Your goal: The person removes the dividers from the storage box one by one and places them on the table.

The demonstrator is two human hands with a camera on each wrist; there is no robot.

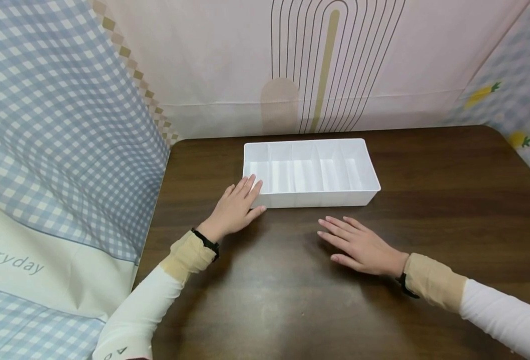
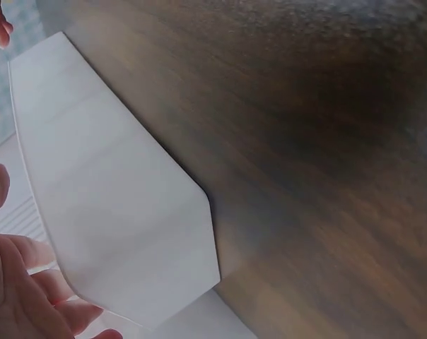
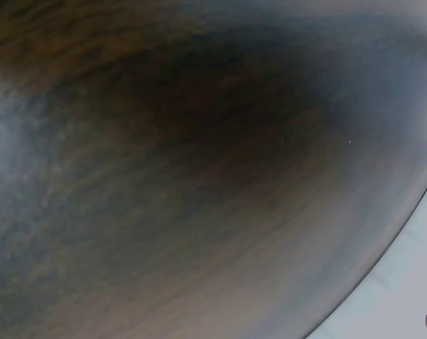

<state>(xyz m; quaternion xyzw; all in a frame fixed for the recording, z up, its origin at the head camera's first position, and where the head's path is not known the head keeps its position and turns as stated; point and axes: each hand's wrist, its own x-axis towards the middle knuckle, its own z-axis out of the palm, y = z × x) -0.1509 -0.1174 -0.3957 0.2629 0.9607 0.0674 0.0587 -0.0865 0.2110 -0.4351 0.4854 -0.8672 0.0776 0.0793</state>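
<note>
while upright, tray [image 1: 319, 199] lengthwise left-to-right

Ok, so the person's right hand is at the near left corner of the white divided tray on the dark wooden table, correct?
Not quite: the head view shows the left hand at the near left corner of the white divided tray on the dark wooden table; the right hand is apart from the tray.

L hand [image 1: 234, 209] & R hand [image 1: 365, 249] both palm-down w/ fingers [image 1: 335, 241] approx. straight.
</note>
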